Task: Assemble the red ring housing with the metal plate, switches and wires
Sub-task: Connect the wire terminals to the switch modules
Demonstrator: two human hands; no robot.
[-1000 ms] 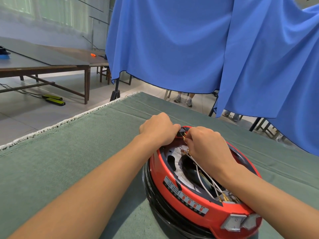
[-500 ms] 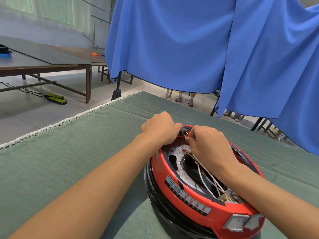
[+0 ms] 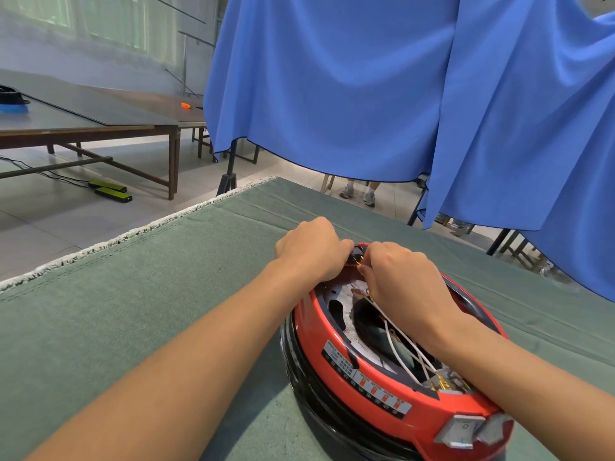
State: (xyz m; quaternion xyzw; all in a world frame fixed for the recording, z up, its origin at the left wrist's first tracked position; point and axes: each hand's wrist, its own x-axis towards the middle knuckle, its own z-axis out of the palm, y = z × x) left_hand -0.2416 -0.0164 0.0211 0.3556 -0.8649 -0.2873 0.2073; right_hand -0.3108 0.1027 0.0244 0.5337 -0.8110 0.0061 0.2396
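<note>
Red plastic catches the eye first: the red ring housing (image 3: 382, 390) sits at lower right of the frame on a black base (image 3: 319, 397), with the grey metal plate (image 3: 346, 311) showing inside its opening. White wires (image 3: 399, 347) run across that opening toward brass terminals near two grey rocker switches (image 3: 472, 430) on the near rim. At the far rim, both hands meet over a small black part (image 3: 357, 254). The left hand (image 3: 312, 251) has its fingers curled down on the rim beside that part; whether it actually clasps anything I cannot tell. The right hand (image 3: 399, 277) pinches at a wire end right by the same part, its forearm lying across the ring and hiding the right side.

Everything rests on a green cloth (image 3: 133, 311) with a pale fringed edge. Beyond it, blue curtain (image 3: 366, 94) hangs across the upper middle and right, with someone's shoes (image 3: 359, 194) visible beneath. At upper left stands a long wooden table (image 3: 100, 124) on a tiled floor, with yellow-and-black bars (image 3: 109, 191) and cables below it.
</note>
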